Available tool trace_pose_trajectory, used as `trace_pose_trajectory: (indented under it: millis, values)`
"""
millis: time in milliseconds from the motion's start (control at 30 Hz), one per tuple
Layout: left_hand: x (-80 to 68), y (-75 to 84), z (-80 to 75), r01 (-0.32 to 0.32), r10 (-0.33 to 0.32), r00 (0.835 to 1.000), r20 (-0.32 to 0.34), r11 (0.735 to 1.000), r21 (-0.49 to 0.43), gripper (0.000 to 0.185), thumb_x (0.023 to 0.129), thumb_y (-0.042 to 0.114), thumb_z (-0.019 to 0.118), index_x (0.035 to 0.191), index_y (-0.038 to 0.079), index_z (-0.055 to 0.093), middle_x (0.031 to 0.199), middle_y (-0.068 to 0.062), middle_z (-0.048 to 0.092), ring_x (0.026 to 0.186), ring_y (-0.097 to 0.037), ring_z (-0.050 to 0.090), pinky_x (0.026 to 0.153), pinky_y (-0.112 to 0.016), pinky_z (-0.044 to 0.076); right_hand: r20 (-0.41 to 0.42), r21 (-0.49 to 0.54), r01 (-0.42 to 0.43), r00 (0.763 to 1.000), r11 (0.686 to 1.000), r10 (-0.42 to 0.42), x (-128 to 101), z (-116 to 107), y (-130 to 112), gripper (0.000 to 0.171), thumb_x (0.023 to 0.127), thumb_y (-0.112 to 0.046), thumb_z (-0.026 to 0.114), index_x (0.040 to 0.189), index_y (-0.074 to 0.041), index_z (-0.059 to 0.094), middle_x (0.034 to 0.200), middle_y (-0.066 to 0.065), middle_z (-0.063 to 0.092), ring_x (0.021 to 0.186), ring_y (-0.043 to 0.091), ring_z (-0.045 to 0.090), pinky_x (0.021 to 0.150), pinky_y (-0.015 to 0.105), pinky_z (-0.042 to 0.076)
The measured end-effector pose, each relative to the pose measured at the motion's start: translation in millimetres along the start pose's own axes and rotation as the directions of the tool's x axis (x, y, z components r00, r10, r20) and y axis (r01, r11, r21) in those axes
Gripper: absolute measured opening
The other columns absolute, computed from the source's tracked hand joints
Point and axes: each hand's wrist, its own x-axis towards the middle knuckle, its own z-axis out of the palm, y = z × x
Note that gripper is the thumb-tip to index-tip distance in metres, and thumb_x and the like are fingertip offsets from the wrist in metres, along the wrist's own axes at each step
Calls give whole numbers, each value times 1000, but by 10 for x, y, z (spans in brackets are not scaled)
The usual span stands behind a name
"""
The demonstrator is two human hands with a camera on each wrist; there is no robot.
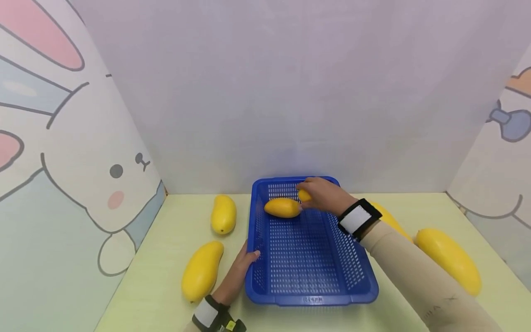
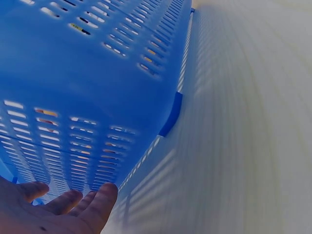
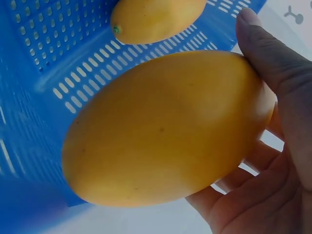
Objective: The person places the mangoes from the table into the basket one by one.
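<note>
A blue plastic basket [image 1: 311, 300] with slotted walls stands in the middle of the table. My left hand [image 1: 240, 272] holds its left side, thumb over the rim, and in the left wrist view the fingers [image 2: 100, 207] lie along the outer wall. Over the back of the basket my right hand [image 1: 325, 193] grips a yellow mango [image 3: 165, 131], thumb on one side and fingers on the other. Most of that mango is hidden by the hand in the head view. Just left of it, a second mango [image 1: 282, 208] lies inside the basket.
Two mangoes, one farther back [image 1: 224, 214] and one nearer [image 1: 202, 272], lie left of the basket. To the right are another mango [image 1: 448, 260] and one partly hidden mango [image 1: 390, 219] behind the right forearm. A pale wall [image 1: 207, 115] rises behind the table.
</note>
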Motion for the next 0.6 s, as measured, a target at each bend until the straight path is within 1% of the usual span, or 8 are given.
trace_pose_trajectory:
  millis: [167, 267, 467, 600]
  values:
    - [-3, 5, -2, 7, -7, 1000, -6, 1000, 1, 69, 106, 31, 36, 165, 17, 3, 168, -16, 12, 150, -39, 19, 118, -64, 13, 92, -32, -34, 995, 999, 37, 114, -23, -42, 56, 84, -29, 84, 130, -2, 66, 117, 14, 67, 105, 29, 64, 88, 44, 54]
    - [-4, 2, 3, 7, -7, 1000, -7, 1000, 3, 69, 105, 31, 36, 165, 17, 3, 167, -17, 12, 150, -40, 20, 117, -64, 13, 138, -53, -53, 989, 997, 60, 194, 12, -44, 54, 82, -25, 85, 128, -2, 67, 114, 13, 67, 102, 28, 63, 87, 43, 55]
    - [1, 2, -42, -12, 12, 1000, 5, 1000, 1, 69, 105, 29, 36, 165, 16, 4, 167, -18, 11, 151, -40, 17, 117, -65, 12, 187, -89, -73, 978, 993, 89, 321, 111, -50, 54, 80, -26, 87, 126, -4, 69, 113, 13, 65, 99, 26, 64, 87, 43, 55]
    - [-4, 13, -80, -27, 28, 999, 15, 1000, -13, 68, 106, 28, 36, 164, 15, 5, 166, -19, 14, 149, -39, 22, 118, -63, 15, 187, -113, -86, 977, 990, 107, 363, 162, -69, 54, 79, -28, 88, 125, -5, 69, 112, 12, 65, 97, 24, 64, 85, 41, 56]
